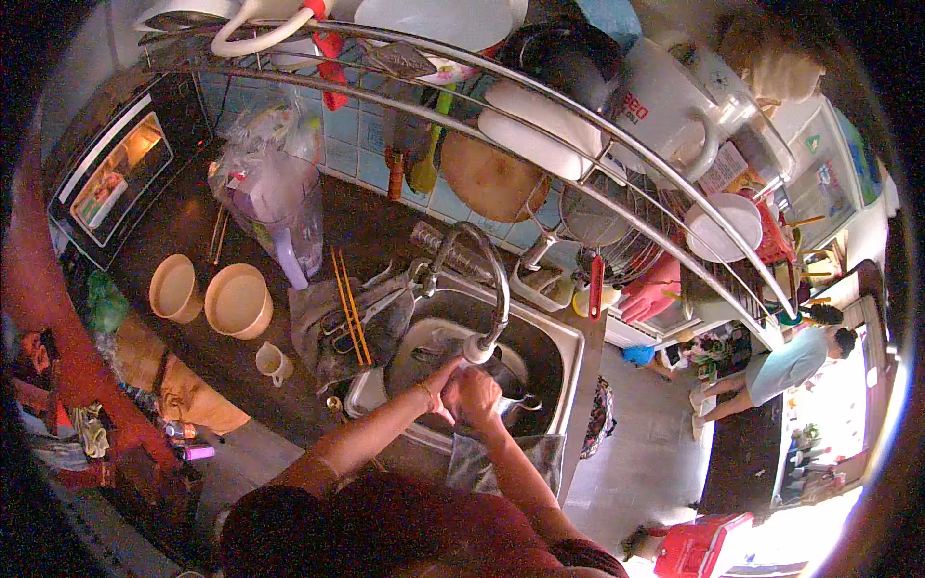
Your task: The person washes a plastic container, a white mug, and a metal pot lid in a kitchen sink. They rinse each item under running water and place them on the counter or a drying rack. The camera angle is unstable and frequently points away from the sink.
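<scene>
My left hand (436, 399) and my right hand (477, 396) are close together over the metal sink (576, 361), just below the white tip of the curved faucet (500, 289). The right hand's fingers are curled and the left thumb points down beside them. Whether anything is held between the palms is hidden. Metal ware (514, 365) lies in the basin behind my hands, with a shiny handle-like piece (531, 402) beside my right hand. Left of the sink, scissors (376, 307) and a pair of orange chopsticks (350, 307) rest on a dark cloth (311, 339).
Two beige bowls (238, 300), a small white cup (273, 363) and a plastic-covered jug (289, 209) stand on the dark counter (354, 217). A lit oven (123, 173) is at left. Overhead curves a metal rack (614, 137) with hanging utensils. A person (788, 368) stands far right.
</scene>
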{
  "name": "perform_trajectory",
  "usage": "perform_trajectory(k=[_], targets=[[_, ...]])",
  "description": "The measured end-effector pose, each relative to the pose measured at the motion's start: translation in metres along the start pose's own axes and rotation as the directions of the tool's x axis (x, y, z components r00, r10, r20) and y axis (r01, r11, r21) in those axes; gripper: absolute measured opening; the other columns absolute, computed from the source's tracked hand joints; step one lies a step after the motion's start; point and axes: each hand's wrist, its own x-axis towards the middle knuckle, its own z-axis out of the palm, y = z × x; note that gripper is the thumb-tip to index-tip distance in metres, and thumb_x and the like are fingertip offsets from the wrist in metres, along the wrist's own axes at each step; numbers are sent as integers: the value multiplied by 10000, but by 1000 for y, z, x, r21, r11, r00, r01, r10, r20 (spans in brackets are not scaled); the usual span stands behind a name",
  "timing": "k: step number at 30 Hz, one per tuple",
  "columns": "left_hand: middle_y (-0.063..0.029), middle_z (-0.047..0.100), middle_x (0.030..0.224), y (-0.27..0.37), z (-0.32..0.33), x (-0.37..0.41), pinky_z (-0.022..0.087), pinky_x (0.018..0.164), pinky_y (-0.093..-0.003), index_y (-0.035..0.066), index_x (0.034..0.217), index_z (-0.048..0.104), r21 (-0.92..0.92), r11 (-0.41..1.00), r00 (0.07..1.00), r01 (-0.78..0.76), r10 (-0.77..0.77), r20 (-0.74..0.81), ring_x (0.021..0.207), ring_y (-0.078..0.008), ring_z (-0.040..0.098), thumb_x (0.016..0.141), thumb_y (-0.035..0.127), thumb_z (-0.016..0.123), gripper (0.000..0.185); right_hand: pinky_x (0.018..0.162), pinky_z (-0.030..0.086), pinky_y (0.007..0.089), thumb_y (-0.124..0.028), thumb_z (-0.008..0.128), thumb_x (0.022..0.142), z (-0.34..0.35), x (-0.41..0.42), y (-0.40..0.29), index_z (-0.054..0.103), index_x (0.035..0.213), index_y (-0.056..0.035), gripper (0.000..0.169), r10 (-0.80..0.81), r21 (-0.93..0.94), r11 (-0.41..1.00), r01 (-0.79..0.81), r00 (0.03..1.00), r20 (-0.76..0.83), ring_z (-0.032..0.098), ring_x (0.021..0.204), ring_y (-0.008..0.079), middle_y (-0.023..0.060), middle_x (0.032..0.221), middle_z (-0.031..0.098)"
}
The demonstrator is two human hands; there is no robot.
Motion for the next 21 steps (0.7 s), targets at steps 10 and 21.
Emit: perform_trajectory(k=[10, 21], targets=[[-50, 452, 650, -12, -84, 39, 344, 810, -761, 123, 618, 504, 17, 993, 991, -120, 121, -55, 650, -294, 513, 659, 206, 602, 135, 805, 494, 379, -256, 593, 823, 25, 10, 45, 630, 1023, -63, 280, -702, 599, 673, 434, 630, 332, 633, 915, 236, 111, 997, 658], [-22, 449, 757, -34, -62, 30, 533, 707, -624, 98, 707, 515, 131, 947, 940, -294, 261, 219, 751, -185, 512, 768, 186, 588, 130, 738, 470, 343, -237, 455, 919, 170, 100, 87, 539, 1100, -79, 254, -348, 963, 266, 53, 936, 44, 537, 847, 212, 63, 946, 579]])
